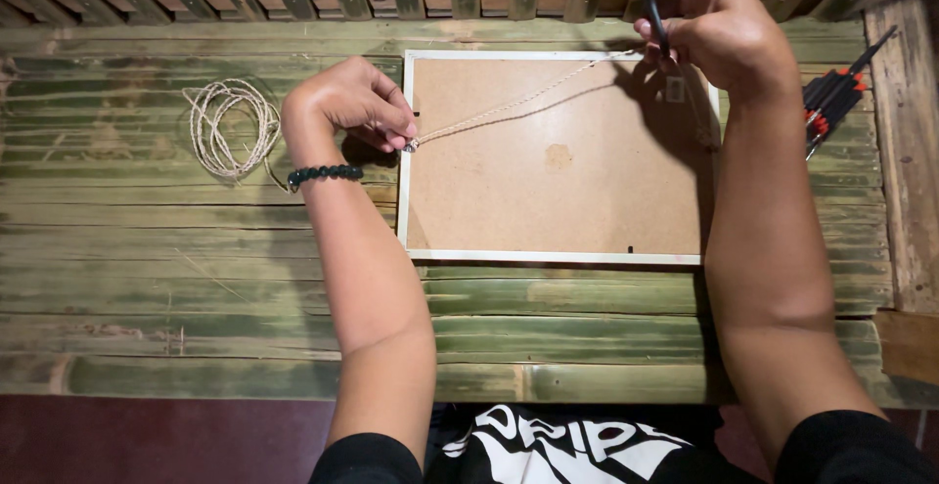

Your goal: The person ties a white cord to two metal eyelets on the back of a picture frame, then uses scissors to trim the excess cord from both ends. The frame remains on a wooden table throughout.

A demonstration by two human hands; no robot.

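Picture frame [558, 166] is lying back-side up, center-right on the bamboo tabletop [196, 279]. Left hand [357, 103] is pinching the twine [509, 106] at the frame's left edge, w/ a twine coil [230, 127] lying upper left. Right hand [719, 24], top right, is gripping a thin dark tool [652, 10] & the twine's other end; screwdrivers [836, 93] are sitting at far right.

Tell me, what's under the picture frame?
The picture frame lies face down on the green bamboo bench. Its brown backing board shows, with twine stretched above it; the front side is hidden underneath.
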